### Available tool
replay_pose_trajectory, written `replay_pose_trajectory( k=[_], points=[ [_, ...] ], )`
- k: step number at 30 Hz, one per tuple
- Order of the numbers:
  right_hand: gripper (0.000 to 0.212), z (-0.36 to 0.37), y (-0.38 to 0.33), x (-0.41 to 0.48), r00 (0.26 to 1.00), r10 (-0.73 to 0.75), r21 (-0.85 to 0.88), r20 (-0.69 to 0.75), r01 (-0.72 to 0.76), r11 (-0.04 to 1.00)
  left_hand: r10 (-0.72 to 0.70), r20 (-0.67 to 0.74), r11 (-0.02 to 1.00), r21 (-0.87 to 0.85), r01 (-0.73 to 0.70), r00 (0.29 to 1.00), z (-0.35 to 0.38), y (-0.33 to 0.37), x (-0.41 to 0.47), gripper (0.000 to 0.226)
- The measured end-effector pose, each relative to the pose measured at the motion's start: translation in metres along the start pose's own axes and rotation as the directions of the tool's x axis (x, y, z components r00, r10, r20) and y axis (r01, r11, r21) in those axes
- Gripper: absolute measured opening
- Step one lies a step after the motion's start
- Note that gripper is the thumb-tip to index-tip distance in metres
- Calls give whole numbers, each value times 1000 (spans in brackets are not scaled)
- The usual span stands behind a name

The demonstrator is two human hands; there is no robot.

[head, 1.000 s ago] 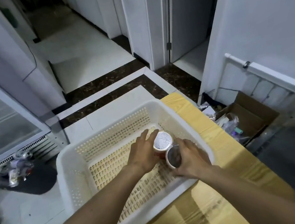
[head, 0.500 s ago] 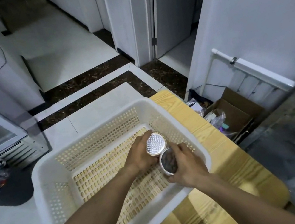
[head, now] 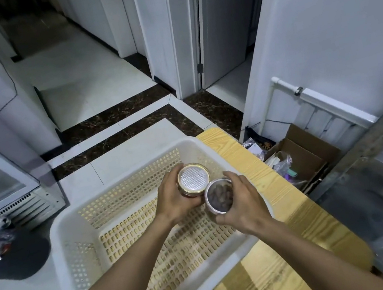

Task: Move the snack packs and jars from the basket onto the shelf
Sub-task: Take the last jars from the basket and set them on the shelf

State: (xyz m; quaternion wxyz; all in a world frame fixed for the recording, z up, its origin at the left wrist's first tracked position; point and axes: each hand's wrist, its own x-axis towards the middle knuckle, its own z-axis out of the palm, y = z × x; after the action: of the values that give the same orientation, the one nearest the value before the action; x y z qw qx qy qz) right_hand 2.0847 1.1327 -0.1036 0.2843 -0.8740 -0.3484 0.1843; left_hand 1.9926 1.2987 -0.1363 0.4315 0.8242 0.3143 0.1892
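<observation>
Fingers (head: 235,176) of the right hand (head: 243,203) curl around a round clear-lidded jar of brown pieces (head: 219,197). Just beyond it, the left hand (head: 175,204) grips a round jar with a dimpled silver lid and gold rim (head: 194,179), and the two jars touch. Both have risen since half a second ago and are now held above the floor of the white perforated plastic basket (head: 69,243) on the pale wooden table (head: 297,213).

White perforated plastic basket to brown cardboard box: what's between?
Head view: beside the white basket, a bare strip of light wood-grain tabletop, then crumpled clear plastic bags before the cardboard box.
</observation>
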Motion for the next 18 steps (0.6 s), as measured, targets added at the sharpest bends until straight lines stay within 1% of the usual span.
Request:
replay_pose_trajectory(
  k=[3,6,9,14,18],
  points=[
    [113,-21,-13,-2,996,-20,89,-83,27,996,0,-58,997,-75,-4,998,-13,25,2,109],
    [106,-49,-27,-10,982,-47,128,-181,71,989,50,-99,992,-113,-61,994,-26,55,3,92],
    [96,-83,-38,-24,958,-45,150,-283,91,985,101,-103,982,-149,-116,990,-36,90,4,84],
    [87,-154,-44,-69,905,-39,135,-425,106,985,190,-47,951,-239,-196,981,-35,161,-5,80],
    [84,-208,-34,-128,838,2,135,-546,86,987,273,42,912,-329,-244,961,-18,226,-31,82]
  ],
)
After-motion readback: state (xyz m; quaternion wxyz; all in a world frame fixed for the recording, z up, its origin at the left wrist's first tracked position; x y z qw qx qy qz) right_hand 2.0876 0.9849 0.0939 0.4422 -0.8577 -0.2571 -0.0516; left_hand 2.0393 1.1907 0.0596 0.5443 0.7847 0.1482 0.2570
